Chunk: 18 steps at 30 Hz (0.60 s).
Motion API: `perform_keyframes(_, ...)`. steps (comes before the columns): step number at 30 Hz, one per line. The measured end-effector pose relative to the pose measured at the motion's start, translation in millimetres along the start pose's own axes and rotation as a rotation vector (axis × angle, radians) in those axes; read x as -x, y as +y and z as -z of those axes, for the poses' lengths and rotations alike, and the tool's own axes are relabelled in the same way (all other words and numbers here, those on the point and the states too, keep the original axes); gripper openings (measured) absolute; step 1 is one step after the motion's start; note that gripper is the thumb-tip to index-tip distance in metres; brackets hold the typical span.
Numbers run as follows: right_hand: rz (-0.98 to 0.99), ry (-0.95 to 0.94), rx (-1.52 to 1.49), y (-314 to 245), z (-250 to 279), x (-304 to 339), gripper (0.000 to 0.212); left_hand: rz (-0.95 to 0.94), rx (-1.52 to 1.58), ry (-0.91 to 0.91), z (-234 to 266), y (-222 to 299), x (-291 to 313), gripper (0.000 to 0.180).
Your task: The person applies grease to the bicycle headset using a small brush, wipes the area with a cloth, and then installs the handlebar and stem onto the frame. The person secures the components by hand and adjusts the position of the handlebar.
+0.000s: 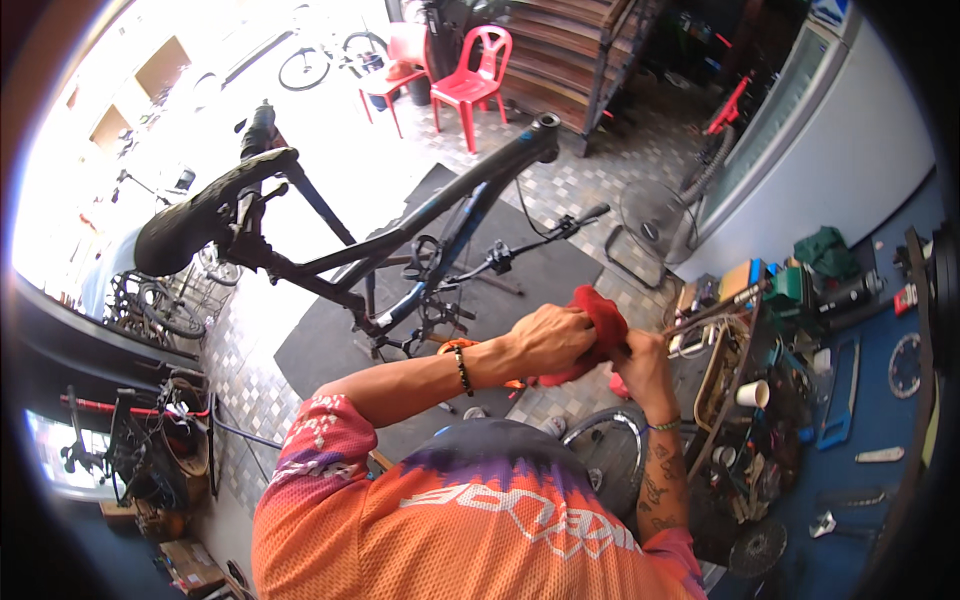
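Note:
A red cloth (606, 322) is bunched up between my two hands, in front of my chest and to the right. My left hand (548, 338) is closed on its left side, knuckles up. On the opposite side, my right hand (645, 368) grips it, with its fingertips partly hidden behind the cloth. Beyond my left hand, a dark bicycle frame (400, 235) with a black saddle (185, 235) is held up off the floor. Its handlebar (540, 240) hangs beside the frame, with cables running to it.
A bicycle wheel (640, 440) is below my right forearm. To the right, a cluttered bench (715, 400) holds tools and a paper cup (752, 394), beside a blue tool board (880, 420). Ahead are a fan (655, 220) and red chairs (475, 85). A dark mat (310, 335) lies under the frame.

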State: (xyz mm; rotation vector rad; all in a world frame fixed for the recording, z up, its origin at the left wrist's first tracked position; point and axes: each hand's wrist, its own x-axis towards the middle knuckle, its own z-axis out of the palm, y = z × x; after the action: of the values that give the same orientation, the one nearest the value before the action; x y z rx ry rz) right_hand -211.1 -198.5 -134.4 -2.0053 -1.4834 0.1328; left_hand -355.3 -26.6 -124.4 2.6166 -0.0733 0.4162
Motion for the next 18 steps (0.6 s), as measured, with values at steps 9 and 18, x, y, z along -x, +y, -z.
perform_keyframes(9, -0.404, 0.420, -0.812, -17.7, -17.8, -7.2, 0.016, 0.209, 0.507, 0.481, -32.3, 2.2, -20.9, 0.023)
perform_keyframes(18, -0.232, 0.404, -0.356, -8.6, 13.4, 8.9, 0.015, 0.023, 0.291, 0.238, -4.1, 12.0, -41.2, 0.016)
